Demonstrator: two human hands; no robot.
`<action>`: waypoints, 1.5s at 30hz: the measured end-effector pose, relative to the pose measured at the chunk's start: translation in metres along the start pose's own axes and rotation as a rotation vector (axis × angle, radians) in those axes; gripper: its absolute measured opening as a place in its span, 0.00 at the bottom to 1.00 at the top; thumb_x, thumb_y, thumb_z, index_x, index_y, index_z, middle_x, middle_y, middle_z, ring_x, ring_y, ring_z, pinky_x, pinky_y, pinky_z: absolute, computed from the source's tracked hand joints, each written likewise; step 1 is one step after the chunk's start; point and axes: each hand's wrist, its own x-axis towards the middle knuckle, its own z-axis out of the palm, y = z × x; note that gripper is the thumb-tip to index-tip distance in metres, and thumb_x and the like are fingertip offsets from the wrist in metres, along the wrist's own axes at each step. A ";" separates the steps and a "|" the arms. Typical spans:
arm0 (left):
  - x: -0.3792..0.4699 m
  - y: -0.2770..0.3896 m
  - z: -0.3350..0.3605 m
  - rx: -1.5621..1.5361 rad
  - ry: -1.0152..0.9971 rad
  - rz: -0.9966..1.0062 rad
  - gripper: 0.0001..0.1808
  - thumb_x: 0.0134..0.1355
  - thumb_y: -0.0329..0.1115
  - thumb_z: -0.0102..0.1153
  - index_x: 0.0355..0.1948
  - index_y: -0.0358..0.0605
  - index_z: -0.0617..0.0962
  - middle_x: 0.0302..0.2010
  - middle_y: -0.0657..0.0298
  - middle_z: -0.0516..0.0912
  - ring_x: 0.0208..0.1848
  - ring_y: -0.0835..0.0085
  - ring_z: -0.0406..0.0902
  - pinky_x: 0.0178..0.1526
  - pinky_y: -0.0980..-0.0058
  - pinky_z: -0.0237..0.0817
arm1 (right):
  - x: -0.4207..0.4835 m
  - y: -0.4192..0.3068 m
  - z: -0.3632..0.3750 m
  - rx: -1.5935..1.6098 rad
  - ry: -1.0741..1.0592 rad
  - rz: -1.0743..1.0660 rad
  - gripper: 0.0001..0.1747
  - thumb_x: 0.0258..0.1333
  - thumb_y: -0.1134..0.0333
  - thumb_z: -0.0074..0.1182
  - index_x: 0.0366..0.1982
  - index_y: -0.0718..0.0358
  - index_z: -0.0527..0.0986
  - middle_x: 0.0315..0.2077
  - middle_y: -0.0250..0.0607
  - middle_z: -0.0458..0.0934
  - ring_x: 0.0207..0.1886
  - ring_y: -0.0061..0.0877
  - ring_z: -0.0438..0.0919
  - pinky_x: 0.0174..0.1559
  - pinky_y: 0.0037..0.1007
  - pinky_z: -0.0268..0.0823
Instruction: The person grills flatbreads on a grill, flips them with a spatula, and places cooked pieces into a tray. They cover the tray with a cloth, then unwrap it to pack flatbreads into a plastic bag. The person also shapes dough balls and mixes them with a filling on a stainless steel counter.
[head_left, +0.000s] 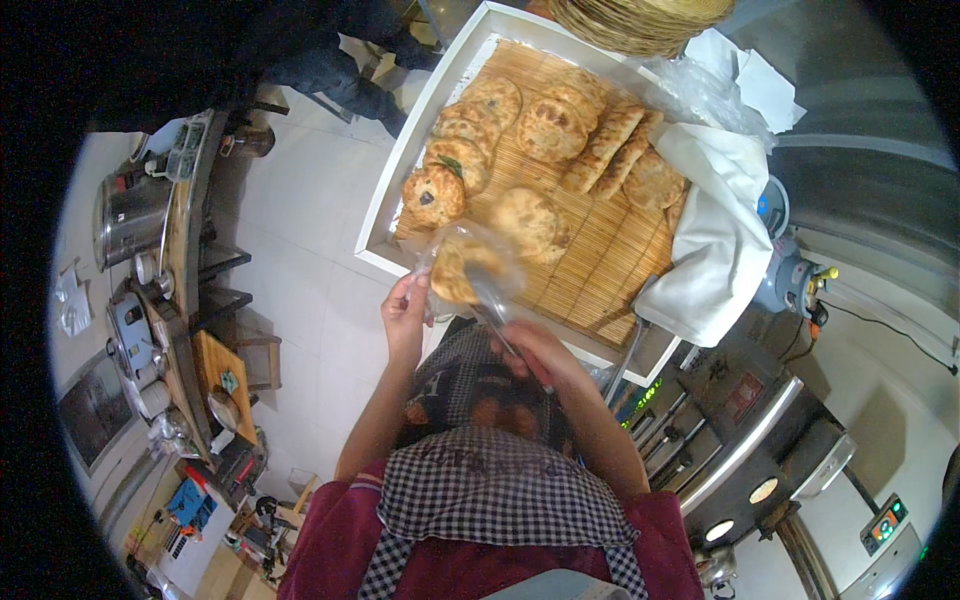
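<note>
My left hand pinches the edge of a clear plastic bag at the near left corner of a white-framed tray. A round flatbread lies in or behind the bag; the blur hides which. My right hand grips the red handle of a utensil with a metal end, likely tongs or a spatula, which reaches over that bread. Just beyond lie pale round flatbreads on the bamboo mat. An overlapping row of browned breads runs along the left side, and more stand farther back.
A white cloth covers the tray's right side, beside a metal utensil. A wicker basket stands behind. An oven-like appliance is at lower right, a gas cylinder at right. Wooden shelving with a steel pot stands left.
</note>
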 end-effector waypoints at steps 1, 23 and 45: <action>-0.001 0.001 -0.001 0.014 0.009 0.017 0.13 0.67 0.39 0.53 0.45 0.41 0.79 0.20 0.76 0.68 0.18 0.90 0.60 0.20 0.86 0.52 | 0.020 -0.003 0.004 0.013 -0.001 -0.002 0.24 0.58 0.55 0.55 0.48 0.66 0.72 0.28 0.33 0.75 0.22 0.15 0.67 0.20 0.18 0.58; 0.000 0.000 -0.012 0.026 0.054 0.038 0.13 0.67 0.36 0.54 0.47 0.39 0.80 0.23 0.75 0.73 0.20 0.91 0.63 0.21 0.87 0.56 | 0.070 0.010 0.002 -1.318 1.118 -0.684 0.39 0.44 0.60 0.66 0.57 0.68 0.64 0.55 0.57 0.64 0.59 0.51 0.64 0.60 0.47 0.58; 0.080 0.312 0.143 0.175 -0.329 0.841 0.13 0.66 0.40 0.54 0.38 0.43 0.84 0.21 0.75 0.75 0.17 0.88 0.66 0.18 0.84 0.56 | -0.116 -0.336 0.074 -0.673 0.669 -1.289 0.08 0.57 0.67 0.57 0.32 0.65 0.80 0.27 0.31 0.81 0.29 0.16 0.76 0.35 0.20 0.68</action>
